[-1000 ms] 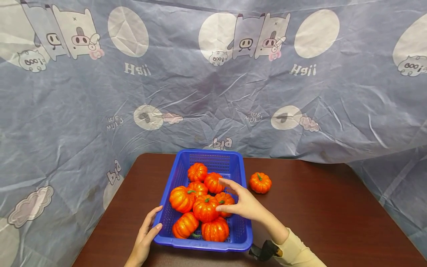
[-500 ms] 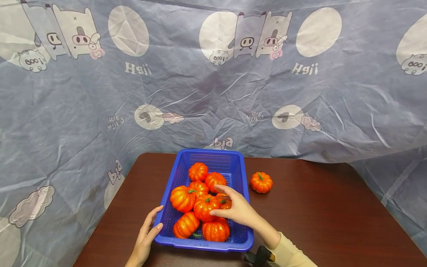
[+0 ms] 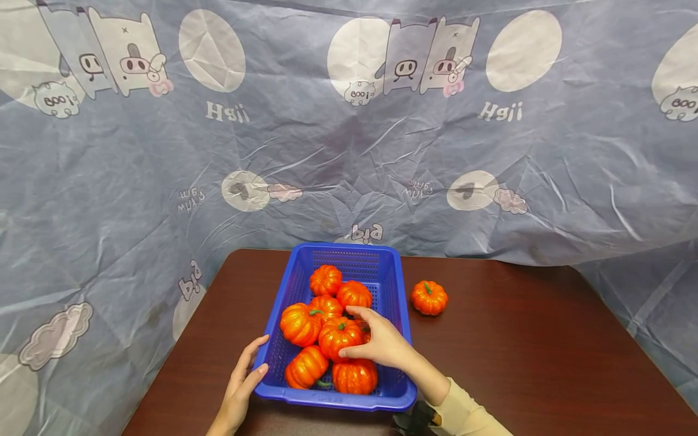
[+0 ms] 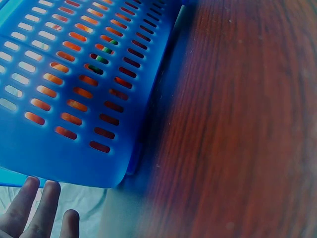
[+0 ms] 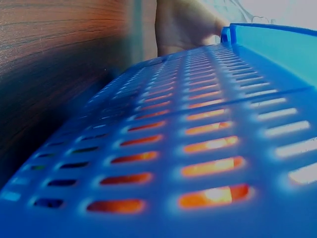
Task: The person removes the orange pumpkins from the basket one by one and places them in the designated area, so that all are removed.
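My right hand (image 3: pixel 384 342) reaches into the blue plastic basket (image 3: pixel 332 398) from the right. Its thumb and fingers curve round the middle orange pumpkin (image 3: pixel 338 338), thumb at the front and fingers behind. That pumpkin lies among several others, such as the left pumpkin (image 3: pixel 301 324) and the front pumpkin (image 3: pixel 355 376). The hand covers most of the one behind it. At the basket's left rim rests my left hand (image 3: pixel 238 384), thumb and fingertips touching the edge. The left wrist view shows its fairly straight fingers (image 4: pixel 44 203) at the rim. Inside the right wrist view, the slotted basket wall hides the grip.
One small pumpkin (image 3: pixel 429 297) stands outside the basket, to its right, on the dark wooden table (image 3: pixel 518 351). A patterned grey-blue cloth (image 3: pixel 327 139) hangs behind the table and along its sides.
My right hand has moved left and slightly down, bringing its thumb and fingers round the middle pumpkin. The left hand and basket stay in place; the view shifts slightly.
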{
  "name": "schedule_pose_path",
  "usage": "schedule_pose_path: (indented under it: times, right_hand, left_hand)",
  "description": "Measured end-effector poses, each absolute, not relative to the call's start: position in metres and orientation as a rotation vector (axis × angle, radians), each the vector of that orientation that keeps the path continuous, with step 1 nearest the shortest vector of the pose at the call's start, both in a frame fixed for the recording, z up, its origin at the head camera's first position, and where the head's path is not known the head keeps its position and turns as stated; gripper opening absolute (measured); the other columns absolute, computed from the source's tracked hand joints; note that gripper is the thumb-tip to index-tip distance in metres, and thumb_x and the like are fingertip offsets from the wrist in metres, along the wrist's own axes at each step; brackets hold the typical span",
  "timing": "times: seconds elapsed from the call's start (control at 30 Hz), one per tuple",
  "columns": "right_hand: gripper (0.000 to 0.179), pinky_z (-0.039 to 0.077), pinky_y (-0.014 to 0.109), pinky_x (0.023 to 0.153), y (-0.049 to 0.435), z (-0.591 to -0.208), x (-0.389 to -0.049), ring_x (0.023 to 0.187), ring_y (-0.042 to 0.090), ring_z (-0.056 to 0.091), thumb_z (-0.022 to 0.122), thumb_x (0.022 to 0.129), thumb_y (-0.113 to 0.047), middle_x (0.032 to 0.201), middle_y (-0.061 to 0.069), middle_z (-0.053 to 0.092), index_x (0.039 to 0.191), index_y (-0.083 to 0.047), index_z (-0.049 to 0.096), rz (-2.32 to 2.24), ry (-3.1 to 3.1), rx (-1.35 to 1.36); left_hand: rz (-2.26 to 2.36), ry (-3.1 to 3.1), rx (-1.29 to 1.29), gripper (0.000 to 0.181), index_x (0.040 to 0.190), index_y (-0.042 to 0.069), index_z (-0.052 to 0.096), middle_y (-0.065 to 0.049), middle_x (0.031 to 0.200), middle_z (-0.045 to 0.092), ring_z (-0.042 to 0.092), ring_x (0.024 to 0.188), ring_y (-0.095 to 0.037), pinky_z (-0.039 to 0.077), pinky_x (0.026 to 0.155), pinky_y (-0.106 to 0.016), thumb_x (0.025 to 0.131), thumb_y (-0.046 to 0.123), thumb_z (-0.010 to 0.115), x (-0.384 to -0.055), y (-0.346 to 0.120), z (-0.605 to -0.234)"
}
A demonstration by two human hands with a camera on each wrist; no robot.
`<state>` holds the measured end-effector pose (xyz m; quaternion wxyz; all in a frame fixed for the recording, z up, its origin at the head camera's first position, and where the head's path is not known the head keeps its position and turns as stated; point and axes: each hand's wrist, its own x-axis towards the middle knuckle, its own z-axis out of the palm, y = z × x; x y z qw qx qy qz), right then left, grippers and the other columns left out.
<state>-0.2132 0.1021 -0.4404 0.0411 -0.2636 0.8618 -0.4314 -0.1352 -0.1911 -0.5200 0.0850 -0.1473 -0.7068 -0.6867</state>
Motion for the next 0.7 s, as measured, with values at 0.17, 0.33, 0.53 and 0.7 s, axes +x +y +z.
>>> schedule_pose_path:
  times: [0.17,0.33,0.53,0.7]
  right_hand:
    - [0.076,0.046,0.042,0.087,0.103,-0.440,-0.213,0.102,0.022,0.059,0.083,0.067,-0.038,0.119,0.010,0.061,0.128,-0.002,0.054,-1.309,2.659,-0.802]
    - [0.071,0.048,0.038,0.083,0.103,-0.440,-0.212,0.096,0.019,0.061,0.084,0.064,-0.039,0.114,0.006,0.063,0.123,-0.006,0.059,-1.327,2.692,-0.788]
    - [0.069,0.050,0.038,0.082,0.107,-0.437,-0.210,0.096,0.022,0.063,0.085,0.065,-0.035,0.118,0.008,0.061,0.124,-0.008,0.059,-1.455,2.630,-0.755]
    - [0.069,0.048,0.040,0.087,0.112,-0.427,-0.209,0.102,0.025,0.062,0.085,0.066,-0.031,0.121,0.010,0.059,0.125,-0.005,0.058,-1.534,2.584,-0.751]
  left_hand:
    - [-2.038,-2.083,-0.461,0.047,0.140,0.003,0.034,-0.028,0.124,0.048,0.059,0.101,-0.022,0.051,0.079,-0.034,0.094,0.002,0.042,-0.135,-0.189,-0.519]
    - [-2.017,-2.072,-0.408,0.047,0.139,0.003,0.037,-0.024,0.123,0.051,0.059,0.100,-0.023,0.052,0.078,-0.034,0.093,-0.001,0.043,-0.133,-0.186,-0.518]
    - [-2.010,-2.084,-0.404,0.047,0.139,0.003,0.037,-0.025,0.124,0.050,0.059,0.100,-0.023,0.051,0.079,-0.033,0.093,-0.001,0.043,-0.133,-0.186,-0.518]
    - [-2.001,-2.077,-0.385,0.047,0.138,0.003,0.038,-0.024,0.119,0.052,0.060,0.096,-0.023,0.052,0.076,-0.034,0.092,-0.002,0.043,-0.133,-0.186,-0.517]
